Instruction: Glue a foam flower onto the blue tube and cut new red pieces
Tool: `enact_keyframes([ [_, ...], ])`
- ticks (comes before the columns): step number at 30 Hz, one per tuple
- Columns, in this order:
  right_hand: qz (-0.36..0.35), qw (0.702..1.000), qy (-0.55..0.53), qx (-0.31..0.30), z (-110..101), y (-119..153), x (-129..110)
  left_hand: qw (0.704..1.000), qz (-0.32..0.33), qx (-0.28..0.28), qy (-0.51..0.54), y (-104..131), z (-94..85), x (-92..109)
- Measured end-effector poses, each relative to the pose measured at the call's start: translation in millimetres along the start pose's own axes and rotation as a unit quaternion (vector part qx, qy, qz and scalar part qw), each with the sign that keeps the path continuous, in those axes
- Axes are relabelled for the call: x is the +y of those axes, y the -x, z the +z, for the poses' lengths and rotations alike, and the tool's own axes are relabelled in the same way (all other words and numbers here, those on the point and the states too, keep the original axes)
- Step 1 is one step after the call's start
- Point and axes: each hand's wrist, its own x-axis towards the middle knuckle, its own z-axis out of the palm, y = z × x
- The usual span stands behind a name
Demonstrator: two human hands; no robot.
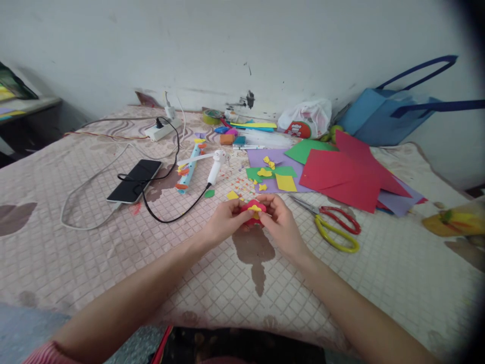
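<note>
A small red foam flower [249,206] with a yellow piece [256,209] on its middle is held between both hands, above the patterned tablecloth [212,283]. My left hand [227,220] grips its left side, with the thumb on the front. On the right side, my right hand [279,217] has its thumb and fingers closed on the flower, the thumb touching the yellow piece. Just beyond the hands lie a yellow scrap [232,195], a yellow square [285,182] and small yellow cutouts [264,172] on green and purple sheets.
Scissors [337,241] with red and yellow handles lie right of my hands. Red sheets [341,177] and a blue bag [382,116] are behind. Leftward are a glue gun [215,169], a decorated blue strip [190,168], a phone [135,181], cables and a power strip [162,130].
</note>
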Motion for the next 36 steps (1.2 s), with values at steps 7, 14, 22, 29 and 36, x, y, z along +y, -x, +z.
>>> enact_keyframes([
  [7, -0.007, 1.000, -0.001, 0.001, -1.1, -1.1, 1.5, 0.999, -0.021, 0.009, 0.030, 2.5, 3.6, 8.5],
  [14, -0.012, 1.000, 0.000, -0.003, -1.5, -0.8, 2.3, 0.999, -0.018, 0.009, 0.027, 1.8, 2.9, 7.7],
  [22, 0.009, 1.000, -0.024, -0.002, -1.3, -2.1, 3.8, 0.999, -0.023, 0.008, 0.031, -0.5, 1.2, 1.8],
  [29, 0.044, 0.996, -0.077, -0.017, -1.1, -0.8, 0.0, 1.000, -0.018, 0.012, 0.022, -0.4, 1.1, 2.2],
  [36, 0.046, 0.996, -0.073, -0.017, -1.2, -0.7, 1.1, 1.000, -0.008, 0.001, 0.007, 0.1, 1.4, 1.7],
])
